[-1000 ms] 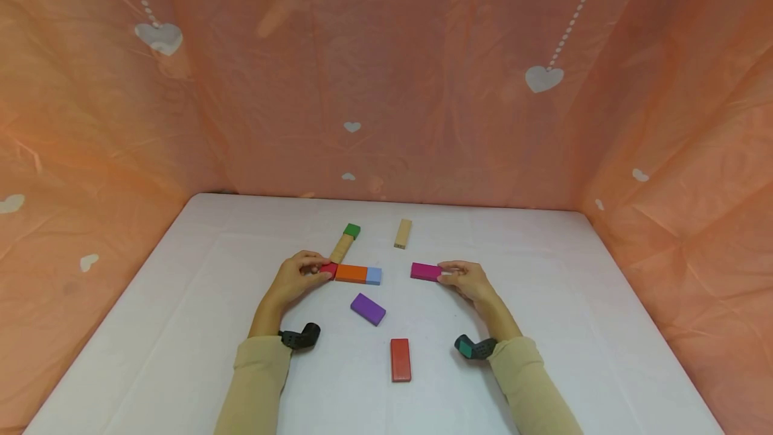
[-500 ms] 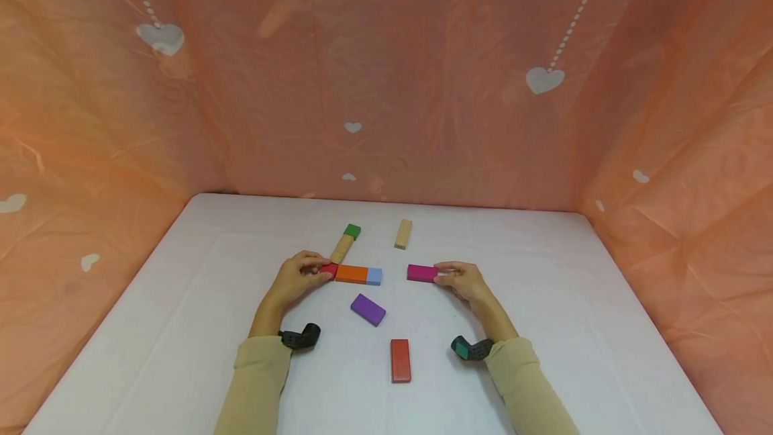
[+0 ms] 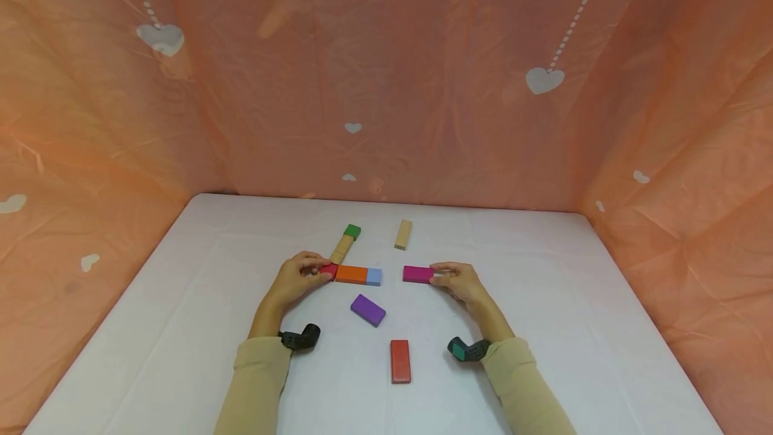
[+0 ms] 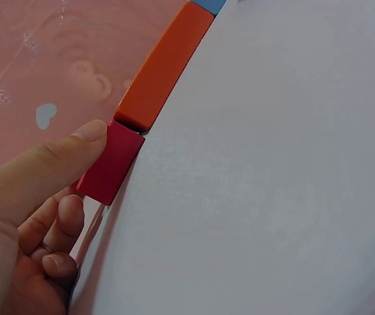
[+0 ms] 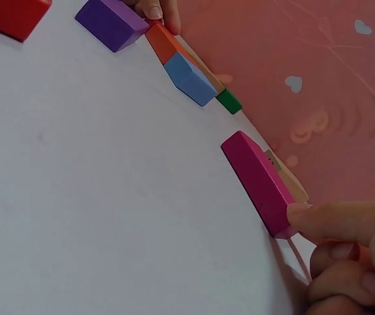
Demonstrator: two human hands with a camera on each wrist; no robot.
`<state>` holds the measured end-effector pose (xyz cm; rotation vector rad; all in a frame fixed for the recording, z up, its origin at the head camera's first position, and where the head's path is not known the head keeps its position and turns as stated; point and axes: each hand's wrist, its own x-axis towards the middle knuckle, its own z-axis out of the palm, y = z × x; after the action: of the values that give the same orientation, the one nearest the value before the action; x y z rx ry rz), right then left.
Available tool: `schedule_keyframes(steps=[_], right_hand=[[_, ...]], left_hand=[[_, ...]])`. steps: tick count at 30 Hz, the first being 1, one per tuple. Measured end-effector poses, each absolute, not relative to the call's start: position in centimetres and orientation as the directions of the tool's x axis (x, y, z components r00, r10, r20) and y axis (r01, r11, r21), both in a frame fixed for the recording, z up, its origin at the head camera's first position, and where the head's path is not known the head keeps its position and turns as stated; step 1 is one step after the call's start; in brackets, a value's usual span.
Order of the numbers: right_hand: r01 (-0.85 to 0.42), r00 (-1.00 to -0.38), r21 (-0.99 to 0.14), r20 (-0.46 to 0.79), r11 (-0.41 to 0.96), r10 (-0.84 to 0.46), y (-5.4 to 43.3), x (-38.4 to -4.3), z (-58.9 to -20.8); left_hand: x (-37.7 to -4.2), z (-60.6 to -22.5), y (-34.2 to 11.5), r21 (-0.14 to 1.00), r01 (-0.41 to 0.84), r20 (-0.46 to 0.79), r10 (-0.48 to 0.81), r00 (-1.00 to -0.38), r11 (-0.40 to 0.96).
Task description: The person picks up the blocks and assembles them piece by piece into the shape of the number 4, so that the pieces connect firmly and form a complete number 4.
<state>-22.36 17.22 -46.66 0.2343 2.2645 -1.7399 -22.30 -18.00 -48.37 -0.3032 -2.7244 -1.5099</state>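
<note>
Short crimson painted block (image 4: 111, 164): smooth and straight-edged, at the left end of a row on the table.
Left hand (image 3: 300, 275): pinches the crimson block, thumb and fingers brought in to its width; the other fingers curl loosely below.
Long magenta painted block (image 3: 417, 274): flat-sided, crisp-cornered, roughly in line with the row and apart from its right end; whether it touches the cloth I cannot tell.
Right hand (image 3: 457, 279): pinches the magenta block's right end between thumb and finger, the remaining fingers bent under.
Row: a long, faintly glossy orange block (image 3: 351, 274) sits end-on to the crimson block, with a short pale blue block (image 3: 374, 277) at its right end.
Slanting arm: a narrow strip of bare pale wood (image 3: 341, 249) runs away from the crimson block, capped by a small green block (image 3: 353, 231).
Loose pieces: a bare wooden block (image 3: 402, 235) lies beyond the gap between pale blue and magenta, dark marks on its near end; a purple rectangular block (image 3: 368, 310) lies askew on the near side of the row; a brick-red block (image 3: 400, 361) lies nearest the person.
Wrists: small dark cameras (image 3: 302, 337), below rolled khaki sleeves (image 3: 256, 381).
Table: a white cloth (image 3: 181, 354), faintly creased.
Walls: wrinkled orange-pink sheeting (image 3: 386, 72), slightly shiny, printed with white hearts (image 3: 160, 39) and dotted strings.
</note>
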Motion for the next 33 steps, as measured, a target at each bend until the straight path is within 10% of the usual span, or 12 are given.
schedule_keyframes(steps=[33], right_hand=[[0.305, -0.942, -0.908, -0.331, 0.287, -0.047, 15.9, -22.2, -46.4]], left_hand=[[-22.3, -48.4, -17.9, 0.844, 0.148, 0.077, 0.156, -0.985, 0.516]])
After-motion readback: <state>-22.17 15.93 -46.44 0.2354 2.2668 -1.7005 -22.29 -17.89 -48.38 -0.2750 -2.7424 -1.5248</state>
